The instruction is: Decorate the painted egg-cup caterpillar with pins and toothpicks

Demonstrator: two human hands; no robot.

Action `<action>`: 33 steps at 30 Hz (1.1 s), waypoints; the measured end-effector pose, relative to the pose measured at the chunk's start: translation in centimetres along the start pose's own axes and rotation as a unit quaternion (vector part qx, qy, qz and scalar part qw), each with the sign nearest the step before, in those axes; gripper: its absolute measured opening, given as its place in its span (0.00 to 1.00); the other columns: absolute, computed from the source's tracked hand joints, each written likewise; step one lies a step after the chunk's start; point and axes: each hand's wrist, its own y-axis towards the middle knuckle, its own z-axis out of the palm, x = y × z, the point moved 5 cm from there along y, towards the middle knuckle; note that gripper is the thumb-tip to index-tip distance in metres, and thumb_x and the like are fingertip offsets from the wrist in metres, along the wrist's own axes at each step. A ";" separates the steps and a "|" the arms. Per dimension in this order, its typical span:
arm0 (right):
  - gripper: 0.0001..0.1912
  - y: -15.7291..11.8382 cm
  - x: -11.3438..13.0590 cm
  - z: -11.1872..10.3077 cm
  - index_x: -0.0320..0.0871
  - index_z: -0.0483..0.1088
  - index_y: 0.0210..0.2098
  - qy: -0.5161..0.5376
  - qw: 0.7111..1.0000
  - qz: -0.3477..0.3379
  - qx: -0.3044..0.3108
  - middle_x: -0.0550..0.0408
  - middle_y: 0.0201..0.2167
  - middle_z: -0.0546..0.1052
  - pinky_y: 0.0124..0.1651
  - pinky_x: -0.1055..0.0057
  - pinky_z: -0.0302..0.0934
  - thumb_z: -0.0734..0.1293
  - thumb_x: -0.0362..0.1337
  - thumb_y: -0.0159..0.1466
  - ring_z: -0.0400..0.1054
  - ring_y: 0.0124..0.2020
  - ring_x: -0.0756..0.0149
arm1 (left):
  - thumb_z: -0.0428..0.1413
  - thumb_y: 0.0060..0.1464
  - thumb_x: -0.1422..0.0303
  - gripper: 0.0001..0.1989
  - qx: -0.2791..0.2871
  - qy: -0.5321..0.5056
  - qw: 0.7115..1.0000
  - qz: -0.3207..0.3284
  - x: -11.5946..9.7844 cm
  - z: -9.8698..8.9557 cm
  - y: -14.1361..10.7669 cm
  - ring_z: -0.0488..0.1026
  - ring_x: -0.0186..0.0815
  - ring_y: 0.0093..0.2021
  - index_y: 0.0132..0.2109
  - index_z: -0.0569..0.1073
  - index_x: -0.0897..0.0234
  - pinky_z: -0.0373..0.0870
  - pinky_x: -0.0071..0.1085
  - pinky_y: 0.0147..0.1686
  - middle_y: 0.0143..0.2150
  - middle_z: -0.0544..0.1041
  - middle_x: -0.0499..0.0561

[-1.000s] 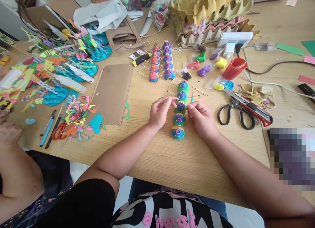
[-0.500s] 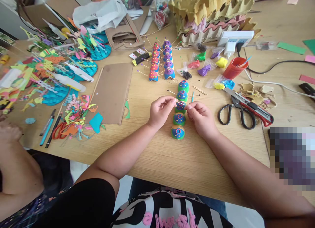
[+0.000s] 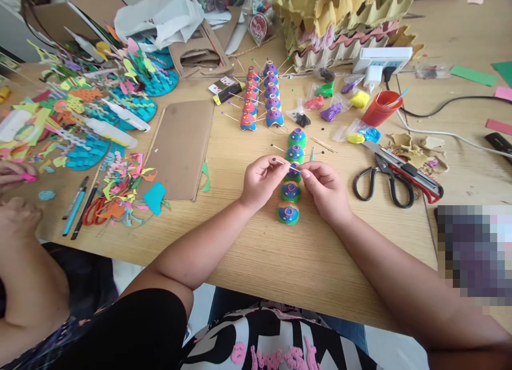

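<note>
My left hand (image 3: pixel 262 181) and my right hand (image 3: pixel 326 188) meet over a column of small domed heads. Both pinch one thin toothpick (image 3: pixel 295 169), held nearly level. A small black ball on one end of it pokes out past my left fingers. Beneath lie several domes made of blue and green clay, with red rings and small eyes: a front dome (image 3: pixel 288 212), a second dome (image 3: pixel 290 191) behind it, and a far dome (image 3: pixel 297 137). The middle one is partly hidden by my fingers. Another black-tipped stick juts left from a dome (image 3: pixel 295 153) beyond my hands.
Red and purple clay caterpillars (image 3: pixel 274 101) with pin-like feelers stand farther back. To the right are clay packets (image 3: pixel 331 112), a red cup (image 3: pixel 382 109), scissors (image 3: pixel 384 181) and a utility knife (image 3: pixel 412 173). Left lie cardboard (image 3: pixel 182 151), paper scraps (image 3: pixel 124 194) and a co-worker's hand (image 3: pixel 16 175).
The toothpick's black ball now shows beyond my left fingers, where it was not visible before. At the far left, a co-worker's hand with a pink piece has come into view.
</note>
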 end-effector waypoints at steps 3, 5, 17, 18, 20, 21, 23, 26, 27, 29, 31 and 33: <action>0.20 -0.2 0.6 -0.3 0.47 0.76 0.43 -0.083 0.995 -0.035 -0.033 0.64 0.22 0.61 0.29 0.68 0.50 0.74 0.55 0.63 0.52 0.24 0.70 | 0.63 0.61 0.51 0.17 -0.069 -0.007 0.997 -0.015 0.6 -1.0 0.1 0.78 0.31 0.35 0.35 0.75 0.59 0.75 0.30 0.42 0.32 0.79 0.47; 0.15 -0.3 0.8 -0.4 0.46 0.76 0.45 -0.149 0.987 -0.049 -0.039 0.66 0.21 0.58 0.30 0.68 0.50 0.74 0.48 0.65 0.50 0.23 0.71 | 0.63 0.61 0.53 0.16 -0.101 -0.014 0.994 -0.032 1.1 -1.4 0.3 0.77 0.31 0.35 0.35 0.72 0.59 0.75 0.30 0.43 0.32 0.78 0.46; 0.20 0.6 -0.8 -1.0 0.44 0.79 0.55 -0.269 0.962 -0.035 -0.022 0.66 0.20 0.61 0.31 0.67 0.50 0.73 0.41 0.65 0.53 0.23 0.71 | 0.63 0.59 0.65 0.10 -0.120 0.034 0.991 -0.048 2.6 -1.6 0.6 0.79 0.30 0.32 0.33 0.69 0.59 0.74 0.28 0.39 0.30 0.78 0.43; 0.20 0.6 -0.8 -1.0 0.44 0.79 0.55 -0.271 0.962 -0.036 -0.021 0.66 0.21 0.61 0.31 0.67 0.51 0.73 0.41 0.65 0.53 0.23 0.71 | 0.62 0.59 0.67 0.10 -0.120 0.037 0.991 -0.048 2.6 -1.7 0.6 0.78 0.29 0.32 0.33 0.69 0.59 0.73 0.27 0.38 0.30 0.77 0.43; 0.20 0.7 -0.8 -1.0 0.44 0.79 0.55 -0.274 0.961 -0.039 -0.015 0.65 0.21 0.62 0.32 0.66 0.51 0.73 0.41 0.65 0.54 0.23 0.71 | 0.61 0.59 0.69 0.09 -0.119 0.050 0.991 -0.047 2.5 -1.8 0.6 0.76 0.29 0.31 0.32 0.69 0.60 0.72 0.27 0.38 0.29 0.77 0.43; 0.20 0.7 -0.8 -1.0 0.44 0.80 0.55 -0.275 0.960 -0.040 -0.012 0.65 0.20 0.62 0.32 0.66 0.51 0.73 0.41 0.64 0.54 0.23 0.70 | 0.61 0.59 0.70 0.09 -0.117 0.058 0.990 -0.048 2.5 -1.8 0.6 0.75 0.29 0.31 0.32 0.69 0.60 0.72 0.27 0.37 0.29 0.76 0.43; 0.21 0.8 -0.8 -0.9 0.44 0.80 0.55 -0.279 0.960 -0.038 -0.007 0.65 0.20 0.63 0.32 0.66 0.52 0.73 0.41 0.64 0.54 0.23 0.70 | 0.60 0.59 0.72 0.09 -0.109 0.066 0.991 -0.052 2.5 -1.9 0.7 0.74 0.28 0.30 0.31 0.69 0.60 0.71 0.26 0.37 0.28 0.75 0.43; 0.21 0.9 -0.7 -0.9 0.44 0.80 0.55 -0.287 0.957 -0.032 -0.005 0.65 0.20 0.63 0.32 0.66 0.53 0.74 0.40 0.63 0.55 0.24 0.70 | 0.60 0.58 0.74 0.09 -0.092 0.061 0.992 -0.057 2.6 -1.8 0.8 0.75 0.28 0.30 0.31 0.69 0.61 0.71 0.26 0.37 0.28 0.75 0.43; 0.21 0.9 -0.7 -0.9 0.44 0.80 0.55 -0.291 0.956 -0.030 -0.005 0.65 0.20 0.64 0.32 0.66 0.53 0.74 0.39 0.63 0.55 0.24 0.70 | 0.60 0.58 0.74 0.09 -0.087 0.056 0.993 -0.056 2.7 -1.8 0.8 0.76 0.28 0.30 0.32 0.70 0.61 0.72 0.27 0.37 0.29 0.76 0.43; 0.21 0.9 -0.7 -0.9 0.43 0.80 0.55 -0.296 0.955 -0.031 -0.004 0.65 0.20 0.64 0.32 0.66 0.53 0.74 0.39 0.63 0.55 0.23 0.70 | 0.61 0.59 0.74 0.08 -0.079 0.047 0.994 -0.052 2.7 -1.7 0.9 0.78 0.29 0.31 0.32 0.70 0.61 0.73 0.27 0.38 0.30 0.78 0.44; 0.21 0.9 -0.7 -1.0 0.44 0.80 0.55 -0.295 0.955 -0.036 -0.001 0.65 0.20 0.63 0.32 0.66 0.53 0.74 0.39 0.63 0.55 0.23 0.70 | 0.61 0.59 0.74 0.08 -0.075 0.044 0.995 -0.051 2.7 -1.7 0.9 0.80 0.29 0.32 0.33 0.70 0.61 0.74 0.27 0.38 0.30 0.79 0.44; 0.20 0.9 -0.8 -1.0 0.45 0.80 0.55 -0.291 0.956 -0.041 0.003 0.65 0.19 0.62 0.32 0.66 0.52 0.73 0.39 0.63 0.54 0.23 0.70 | 0.61 0.59 0.74 0.08 -0.071 0.048 0.995 -0.053 2.7 -1.6 0.8 0.81 0.29 0.32 0.34 0.71 0.61 0.75 0.27 0.38 0.30 0.80 0.44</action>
